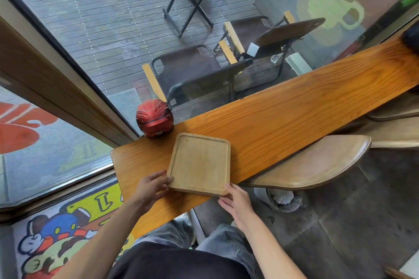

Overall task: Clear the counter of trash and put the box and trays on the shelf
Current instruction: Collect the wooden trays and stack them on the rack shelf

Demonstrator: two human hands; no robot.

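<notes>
A pale rectangular wooden tray (199, 164) with a raised rim lies flat on the long orange-brown wooden bench (294, 111), near its left end. The left hand (152, 186) holds the tray's near-left corner at 8 o'clock, its fingers (166, 179) curled onto the edge, while the right hand (237, 203) touches the near-right corner at 5 o'clock with relaxed, nearly straight fingers. A red helmet-shaped figure (154, 118) stands at the tray's 11 o'clock, just beside it.
</notes>
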